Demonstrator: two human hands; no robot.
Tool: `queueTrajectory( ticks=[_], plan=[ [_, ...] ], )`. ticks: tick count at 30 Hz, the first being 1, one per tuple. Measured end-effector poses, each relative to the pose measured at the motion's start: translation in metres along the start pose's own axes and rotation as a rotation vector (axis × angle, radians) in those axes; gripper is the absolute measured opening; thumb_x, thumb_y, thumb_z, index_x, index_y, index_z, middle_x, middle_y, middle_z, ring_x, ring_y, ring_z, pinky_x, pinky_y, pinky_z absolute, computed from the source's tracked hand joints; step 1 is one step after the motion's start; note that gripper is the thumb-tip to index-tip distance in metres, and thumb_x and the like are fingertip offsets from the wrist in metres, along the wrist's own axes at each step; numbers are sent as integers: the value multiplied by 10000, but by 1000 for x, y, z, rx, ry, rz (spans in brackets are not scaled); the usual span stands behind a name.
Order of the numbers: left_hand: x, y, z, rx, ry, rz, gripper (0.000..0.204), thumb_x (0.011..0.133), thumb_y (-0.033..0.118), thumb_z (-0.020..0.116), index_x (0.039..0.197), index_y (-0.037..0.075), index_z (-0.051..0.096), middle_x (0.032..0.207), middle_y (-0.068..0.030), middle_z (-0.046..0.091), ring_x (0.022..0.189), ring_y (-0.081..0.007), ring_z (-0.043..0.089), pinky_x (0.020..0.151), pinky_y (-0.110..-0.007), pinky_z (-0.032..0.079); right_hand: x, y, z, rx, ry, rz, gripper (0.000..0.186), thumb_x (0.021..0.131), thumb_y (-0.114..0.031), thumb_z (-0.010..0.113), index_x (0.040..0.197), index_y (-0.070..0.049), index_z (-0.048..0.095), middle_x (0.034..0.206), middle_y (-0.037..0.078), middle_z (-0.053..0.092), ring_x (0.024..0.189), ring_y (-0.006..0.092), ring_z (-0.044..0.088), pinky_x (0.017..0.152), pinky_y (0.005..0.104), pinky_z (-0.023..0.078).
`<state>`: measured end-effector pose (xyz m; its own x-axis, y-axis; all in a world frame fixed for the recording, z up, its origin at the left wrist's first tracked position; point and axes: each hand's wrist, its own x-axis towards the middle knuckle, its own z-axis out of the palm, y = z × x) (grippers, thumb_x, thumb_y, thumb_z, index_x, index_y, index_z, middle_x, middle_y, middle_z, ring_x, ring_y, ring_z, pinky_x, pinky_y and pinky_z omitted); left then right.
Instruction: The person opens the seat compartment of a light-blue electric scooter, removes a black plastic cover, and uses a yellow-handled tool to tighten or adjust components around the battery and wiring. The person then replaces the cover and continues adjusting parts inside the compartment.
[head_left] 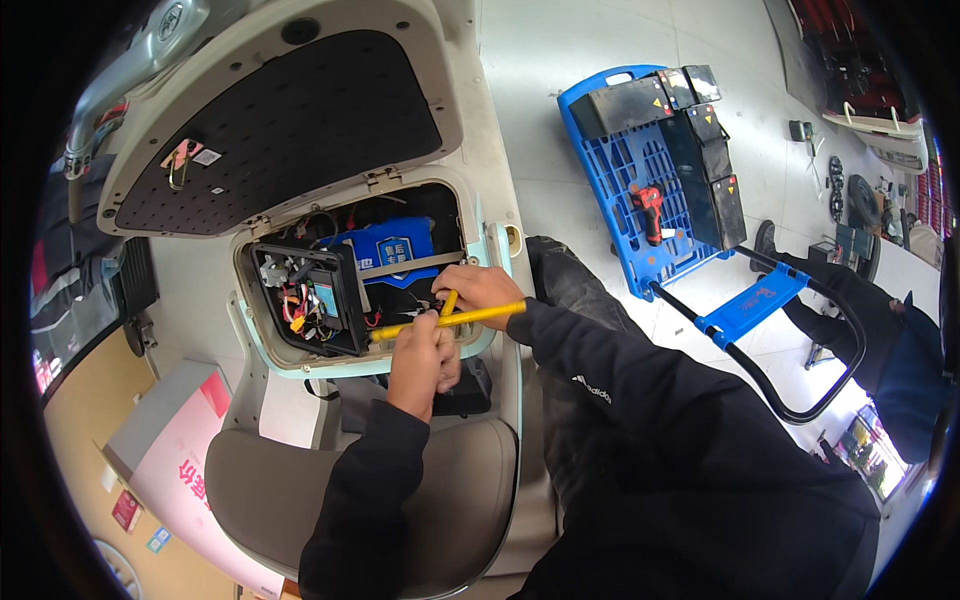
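A yellow cross-shaped wrench (pixel 470 317) lies across the open under-seat compartment (pixel 262 350) of a pale scooter. My left hand (pixel 422 355) grips the wrench at its middle. My right hand (pixel 482 290) closes around the upper arm of the same wrench. Inside the compartment sit a blue battery pack (pixel 392 245) and a black box (pixel 312 298) with coloured wires. The wrench tip is hidden down in the compartment.
The raised seat lid (pixel 280 120) with black lining stands above. A grey-brown seat (pixel 270 490) is below. A blue hand cart (pixel 640 170) carries black batteries (pixel 715 170) and a red drill (pixel 650 212). A pink box (pixel 185 450) lies at left. Another person's arm (pixel 870 310) is at right.
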<state>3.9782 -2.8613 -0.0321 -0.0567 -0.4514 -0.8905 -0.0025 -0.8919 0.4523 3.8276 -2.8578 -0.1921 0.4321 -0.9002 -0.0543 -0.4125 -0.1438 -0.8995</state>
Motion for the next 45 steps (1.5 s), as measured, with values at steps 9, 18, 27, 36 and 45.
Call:
queueTrajectory(
  ticks=[9, 18, 27, 36, 45],
  plan=[
    [-116, 87, -12, 432, -79, 341, 532, 1097, 237, 492, 615, 12, 499, 525, -29, 472, 477, -113, 430, 501, -304, 335, -26, -33, -6, 84, -27, -191, 177, 903, -106, 725, 1058, -129, 642, 1009, 66, 718, 987, 312, 718, 797, 409, 603],
    [-91, 50, -83, 1023, 286, 310, 379, 1060, 329, 606, 838, 23, 642, 670, -116, 641, 606, -331, 630, 598, -425, 471, -47, -60, 10, 142, -97, -181, 114, 977, -159, 716, 1060, -99, 665, 1048, 59, 738, 968, 294, 732, 837, 380, 620],
    [-88, 30, -55, 1126, 50, 791, 344, 1008, 367, 697, 1169, 66, 652, 765, -141, 687, 715, -371, 686, 672, -473, 542, -26, -84, 21, 289, -152, -85, 248, 881, -103, 755, 1110, -75, 664, 983, 127, 737, 889, 363, 727, 774, 429, 592],
    [-122, 64, -93, 1033, 230, 290, 330, 1006, 364, 732, 1104, 56, 667, 718, -198, 640, 612, -411, 603, 589, -492, 480, 48, -47, 3, -31, -132, -146, 449, 843, 23, 674, 1286, -43, 641, 1266, 171, 685, 1161, 383, 676, 942, 465, 583],
    [-141, 81, -157, 618, 485, 361, 406, 1050, 297, 697, 869, -12, 507, 623, -138, 407, 551, -261, 335, 532, -382, 328, 149, 92, 70, -952, -355, 24, 229, 933, -98, 623, 1140, -70, 717, 1099, 170, 707, 931, 353, 760, 725, 455, 642]
  ],
)
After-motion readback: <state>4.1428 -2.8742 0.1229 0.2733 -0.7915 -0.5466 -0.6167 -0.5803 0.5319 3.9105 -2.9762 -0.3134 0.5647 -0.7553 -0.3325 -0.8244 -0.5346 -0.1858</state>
